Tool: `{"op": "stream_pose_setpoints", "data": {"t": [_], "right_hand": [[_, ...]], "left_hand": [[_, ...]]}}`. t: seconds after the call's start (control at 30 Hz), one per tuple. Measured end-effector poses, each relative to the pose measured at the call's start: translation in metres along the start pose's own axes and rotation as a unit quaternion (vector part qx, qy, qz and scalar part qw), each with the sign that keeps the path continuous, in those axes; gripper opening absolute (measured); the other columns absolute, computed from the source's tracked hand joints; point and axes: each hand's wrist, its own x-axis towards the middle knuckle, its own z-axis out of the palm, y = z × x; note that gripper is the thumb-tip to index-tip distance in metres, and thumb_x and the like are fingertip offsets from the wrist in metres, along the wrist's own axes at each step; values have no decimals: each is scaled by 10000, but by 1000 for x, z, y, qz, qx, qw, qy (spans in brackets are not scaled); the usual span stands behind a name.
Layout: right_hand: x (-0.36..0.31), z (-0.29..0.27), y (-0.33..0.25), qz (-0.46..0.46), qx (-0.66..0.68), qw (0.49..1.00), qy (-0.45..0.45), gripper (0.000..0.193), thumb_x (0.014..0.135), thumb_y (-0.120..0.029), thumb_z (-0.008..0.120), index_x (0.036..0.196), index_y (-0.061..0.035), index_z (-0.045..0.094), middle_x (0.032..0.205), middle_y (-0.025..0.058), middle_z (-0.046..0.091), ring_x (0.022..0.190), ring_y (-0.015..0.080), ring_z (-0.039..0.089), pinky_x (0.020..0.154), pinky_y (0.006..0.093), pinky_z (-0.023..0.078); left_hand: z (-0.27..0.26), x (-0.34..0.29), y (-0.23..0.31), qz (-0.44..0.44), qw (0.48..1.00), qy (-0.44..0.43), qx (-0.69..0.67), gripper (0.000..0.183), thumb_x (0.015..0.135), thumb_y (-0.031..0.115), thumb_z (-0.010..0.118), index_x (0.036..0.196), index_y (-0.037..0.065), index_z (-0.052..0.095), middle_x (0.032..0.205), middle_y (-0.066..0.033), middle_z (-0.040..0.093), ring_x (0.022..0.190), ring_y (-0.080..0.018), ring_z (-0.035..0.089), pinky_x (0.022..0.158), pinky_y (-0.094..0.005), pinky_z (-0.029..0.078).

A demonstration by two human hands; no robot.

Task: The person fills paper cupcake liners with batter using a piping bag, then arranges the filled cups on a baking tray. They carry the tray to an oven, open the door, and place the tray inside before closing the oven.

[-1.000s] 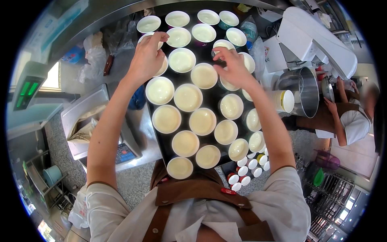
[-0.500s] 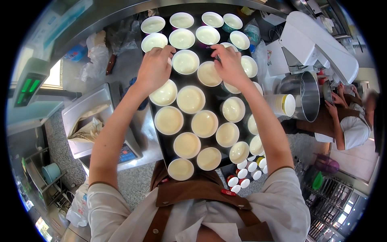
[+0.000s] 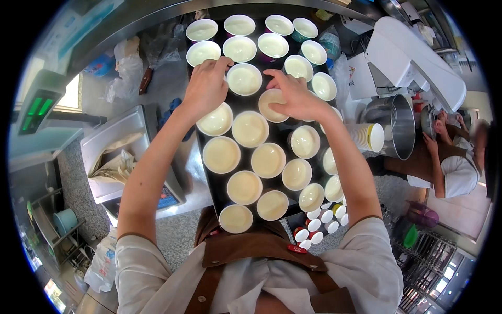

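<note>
Many paper cups filled with pale cream batter stand in rows on a dark tray [image 3: 222, 198] in front of me. My left hand [image 3: 206, 86] is over the left side of the tray, its fingers curled beside a cup [image 3: 244, 79]; what its fingertips hold, if anything, is hidden. To the right, my right hand [image 3: 295, 97] reaches over another filled cup [image 3: 272, 106], index finger stretched out and thumb apart from it, over the cup's opening. Its other fingers are partly hidden.
A stack of paper cups [image 3: 363, 137] lies by a steel mixing bowl [image 3: 402, 125] on the right, near a white mixer [image 3: 413, 57]. A scale [image 3: 120, 157] and a knife [image 3: 146, 81] are at left. Smaller cups [image 3: 314, 225] stand low right. A co-worker [image 3: 449, 152] handles a bowl.
My right hand has come nearer and opened out over a cup, uncovering a cup farther back. The left hand stays almost in place. The whole view has shifted slightly.
</note>
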Motion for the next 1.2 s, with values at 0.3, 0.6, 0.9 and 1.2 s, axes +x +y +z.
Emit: {"op": "stream_pose_setpoints", "data": {"t": [0.3, 0.6, 0.9, 1.2], "right_hand": [[21, 13, 19, -9, 48, 993, 104, 483, 867, -96, 639, 1307, -36, 450, 960, 95, 678, 913, 229, 672, 838, 363, 510], [47, 19, 24, -28, 20, 973, 228, 456, 860, -67, 607, 1291, -61, 460, 1043, 101, 671, 994, 284, 634, 921, 430, 441], [120, 15, 5, 2, -100, 962, 254, 652, 824, -265, 656, 1355, 27, 414, 1200, 163, 608, 1206, 311, 476, 987, 473, 336], [121, 15, 1, 23, -130, 959, 249, 652, 813, -293, 653, 1370, -35, 436, 1192, 107, 613, 1203, 295, 476, 1038, 452, 281]], "left_hand": [[6, 1, 13, -13, 999, -25, -15, 430, 751, -95, 521, 1163, 29, 527, 1073, -139, 674, 1056, -322, 608, 938, -440, 458], [-19, 5, -5, -48, 996, 66, -42, 408, 754, -114, 465, 1133, 13, 551, 1103, -162, 674, 1062, -332, 635, 904, -401, 504], [-30, -32, -25, -151, 977, 130, -77, 333, 783, -63, 516, 1104, 15, 548, 1080, -163, 658, 1022, -323, 616, 856, -394, 494], [-17, -41, -32, -201, 959, 97, -174, 390, 780, -59, 512, 1166, -10, 494, 1170, -199, 628, 1118, -332, 607, 937, -391, 481]]}}
